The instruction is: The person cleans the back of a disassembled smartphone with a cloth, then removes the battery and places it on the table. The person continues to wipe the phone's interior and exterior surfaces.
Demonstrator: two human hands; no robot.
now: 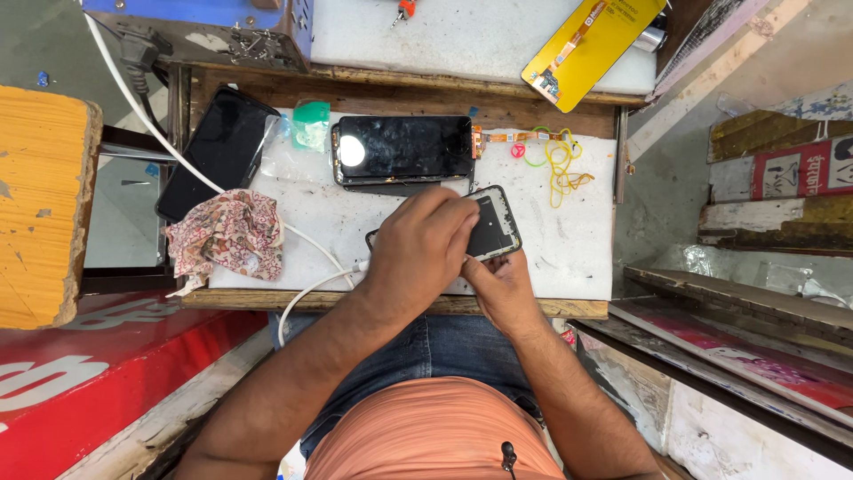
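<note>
The left hand lies over the phone frame, fingers curled gripping its top; the right hand pinches its lower edge from beneath.

hands gripping phone frame, white mat

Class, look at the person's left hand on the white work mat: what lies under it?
Under the left hand lies an opened phone frame, its dark inside showing at the right. The right hand steadies its lower edge. The frame's left part is covered.

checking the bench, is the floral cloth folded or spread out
Neither neatly: the floral red-and-cream cloth lies crumpled in a loose heap beside the white cable.
</note>
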